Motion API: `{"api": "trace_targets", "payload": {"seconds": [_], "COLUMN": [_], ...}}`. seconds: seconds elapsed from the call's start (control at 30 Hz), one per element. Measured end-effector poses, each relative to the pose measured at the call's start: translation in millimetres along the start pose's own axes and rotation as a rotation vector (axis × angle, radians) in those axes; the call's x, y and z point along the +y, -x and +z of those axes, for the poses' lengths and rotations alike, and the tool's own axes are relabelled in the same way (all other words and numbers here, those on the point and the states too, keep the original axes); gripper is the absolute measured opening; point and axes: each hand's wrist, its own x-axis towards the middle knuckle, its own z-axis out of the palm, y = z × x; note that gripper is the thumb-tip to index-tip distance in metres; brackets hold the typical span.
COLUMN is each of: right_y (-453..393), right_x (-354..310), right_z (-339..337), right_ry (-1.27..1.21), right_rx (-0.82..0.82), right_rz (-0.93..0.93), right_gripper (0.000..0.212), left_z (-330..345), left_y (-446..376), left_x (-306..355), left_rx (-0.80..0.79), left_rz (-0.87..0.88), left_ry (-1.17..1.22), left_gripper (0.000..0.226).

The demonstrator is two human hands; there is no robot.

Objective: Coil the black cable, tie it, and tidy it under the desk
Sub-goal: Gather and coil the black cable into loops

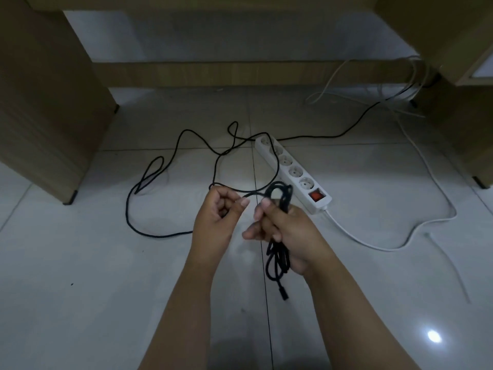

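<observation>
A long black cable (149, 180) lies in loose loops on the white tiled floor and runs off to the far right under the desk. My right hand (286, 231) grips several gathered loops of it; they stick up above the fist and hang below it, with the plug end dangling. My left hand (221, 212) pinches the free run of the same cable between thumb and fingers, just left of the right hand. A thin white cable tie (448, 265) lies on the floor at the right, apart from both hands.
A white power strip (290, 172) with a red switch lies just beyond my hands; its white cord (400, 247) curves off right. The wooden desk side panel (45, 102) stands at left, a low crossbar (240, 73) behind, and more white wires (410, 84) bunch at the far right.
</observation>
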Motion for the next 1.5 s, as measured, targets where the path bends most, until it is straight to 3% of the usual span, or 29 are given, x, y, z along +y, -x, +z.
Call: {"api": "trace_targets", "payload": {"seconds": [0.07,0.17,0.3,0.4,0.53,0.67,0.77,0.9,1.0,1.13,1.37,1.5], "right_y": [-3.8,-7.8,-10.0,-10.9,-10.2,-10.1,-8.9,-9.8,-9.0,-9.1,-12.1,-11.7], "right_x": [-4.4,-6.5,1.4,6.5,8.8,8.4,3.9,2.3,1.7,-0.4,-2.3,-6.4], "right_z": [-3.8,-9.0,-3.8,2.2,7.4,7.0,1.8,-3.4,-0.7,-4.8,-13.0,-21.0], "right_ry": [-0.299,-0.459,-0.167,0.040,0.125,0.199,0.175,0.198,0.094,-0.084,-0.169,-0.172], "right_rx": [0.046,0.157,0.276,0.263,0.195,0.201,0.225,0.240,0.206,0.148,0.177,0.252], "right_rz": [-0.049,-0.127,-0.146,-0.109,-0.076,-0.048,-0.022,-0.071,-0.063,-0.092,-0.124,-0.131], "right_gripper": [0.030,0.030,0.030,0.028,0.029,0.029,0.030,0.036,0.048,0.031,0.027,0.029], "left_z": [-1.1,0.7,6.1,7.9,10.6,11.6,10.7,7.8,8.5,4.0,-4.5,-13.6], "left_y": [-0.8,-1.7,-0.4,-0.3,2.3,3.0,2.6,0.8,0.6,-1.4,-0.6,1.3], "left_x": [-4.1,-10.0,-10.2,-8.8,-6.3,-7.2,-7.6,-11.6,-12.2,-13.7,-12.0,-8.0], "left_rx": [-0.013,-0.015,0.012,0.008,-0.073,-0.167,-0.211,-0.192,-0.267,-0.325,-0.374,-0.315], "left_rz": [-0.004,-0.021,-0.049,-0.064,-0.068,0.006,-0.008,-0.064,-0.110,-0.162,-0.186,-0.141], "left_ry": [-0.027,-0.068,-0.067,-0.021,-0.032,-0.039,-0.113,-0.327,-0.354,-0.317,-0.112,-0.328], "left_gripper": [0.011,0.013,0.015,0.015,0.019,0.005,0.006,0.023,0.013,0.017,0.011,0.021]}}
